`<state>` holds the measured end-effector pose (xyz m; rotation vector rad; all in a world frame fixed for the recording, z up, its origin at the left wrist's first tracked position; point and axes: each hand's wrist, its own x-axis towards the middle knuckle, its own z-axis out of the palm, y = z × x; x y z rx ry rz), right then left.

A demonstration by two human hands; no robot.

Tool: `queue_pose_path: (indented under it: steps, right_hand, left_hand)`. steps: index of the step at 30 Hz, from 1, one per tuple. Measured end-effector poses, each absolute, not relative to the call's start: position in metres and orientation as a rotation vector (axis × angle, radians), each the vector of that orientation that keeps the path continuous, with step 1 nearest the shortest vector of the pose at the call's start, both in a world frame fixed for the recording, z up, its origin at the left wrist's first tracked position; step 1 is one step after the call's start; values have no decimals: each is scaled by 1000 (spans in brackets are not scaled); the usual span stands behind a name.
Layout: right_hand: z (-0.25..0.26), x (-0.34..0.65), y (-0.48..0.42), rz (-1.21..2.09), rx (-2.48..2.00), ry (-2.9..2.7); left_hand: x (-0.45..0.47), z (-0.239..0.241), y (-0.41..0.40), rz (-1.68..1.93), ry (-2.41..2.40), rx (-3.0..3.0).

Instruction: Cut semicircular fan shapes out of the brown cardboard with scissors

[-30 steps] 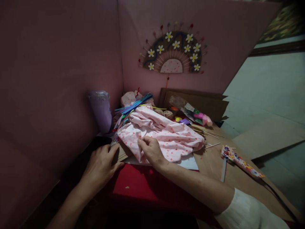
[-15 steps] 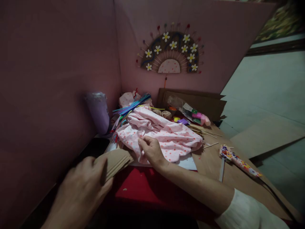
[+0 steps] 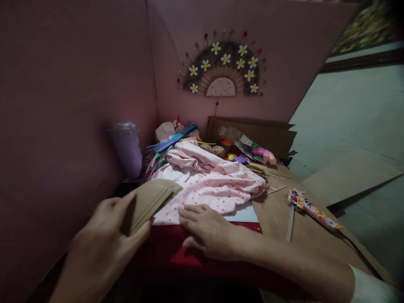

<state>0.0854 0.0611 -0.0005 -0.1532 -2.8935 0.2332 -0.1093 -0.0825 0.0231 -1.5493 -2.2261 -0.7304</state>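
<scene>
Lifted clear of the cloth since half a second ago, the right hand [image 3: 210, 229] now lies flat and open on the red surface [image 3: 189, 256], while the left hand [image 3: 105, 240] has drawn a stack of brown card pieces [image 3: 150, 201] up and nearer.

Left fingers and thumb grip the stack at its near end, its far tip overlapping the edge of the pink spotted cloth [image 3: 210, 183], which lies heaped just beyond the right fingertips. Right of that hand, a flower-patterned tool [image 3: 311, 209] rests on brown board [image 3: 284, 219]; beyond the left hand stands a purple cup [image 3: 126, 147].
</scene>
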Motion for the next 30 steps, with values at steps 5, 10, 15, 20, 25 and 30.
queue_pose_path:
  steps: [5, 10, 15, 20, 25, 30]
  right_hand:
    - [0, 120, 43, 338, 72, -2799]
    - [1, 146, 41, 412, -90, -2737]
    - [-1, 165, 58, 589, -324, -2556]
    - [11, 155, 65, 991, -679, -2080]
    - [13, 138, 78, 1567, -685, -1652]
    - [18, 166, 142, 1290, -981, -1356]
  left_hand:
    - [-80, 16, -29, -603, -2141, -1971]
    - [-79, 4, -2, -538, -2138, -2106]
    - [-96, 4, 0, -516, -2028, -2136]
    - [-76, 14, -6, -709, -1709, -2213]
    - [-52, 20, 11, -747, -1479, -2327]
    - [-59, 26, 43, -837, -1511, -2211]
